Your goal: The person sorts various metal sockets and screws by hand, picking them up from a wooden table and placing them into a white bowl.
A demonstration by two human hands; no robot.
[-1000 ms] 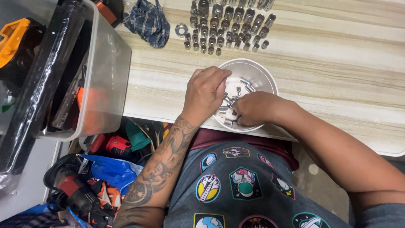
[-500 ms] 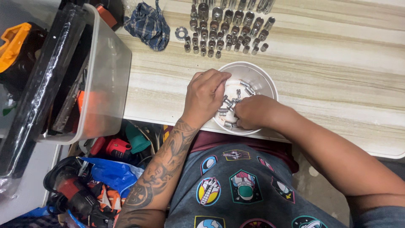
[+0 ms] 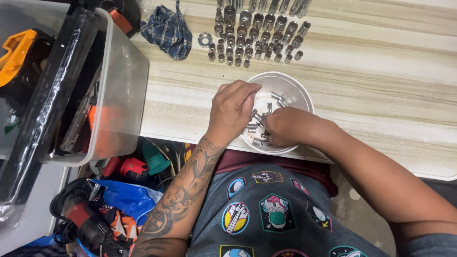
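Two hands in white bowl (image 3: 295, 85) at tabletop's 6 o'clock edge. Left hand (image 3: 233, 112), right hand (image 3: 285, 126): fingers curled among loose sockets (image 3: 259, 119); grip hidden, cannot tell. Sockets likely small, hard, heavy, slick steel; pinch across barrel.

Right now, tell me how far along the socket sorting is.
Done: many metal sockets stand in neat rows at the far side of the table. In hand: the left hand and right hand are both inside the white bowl, picking among loose sockets; what each grips is hidden. Left: a fair handful of sockets remains in the bowl, unsorted.
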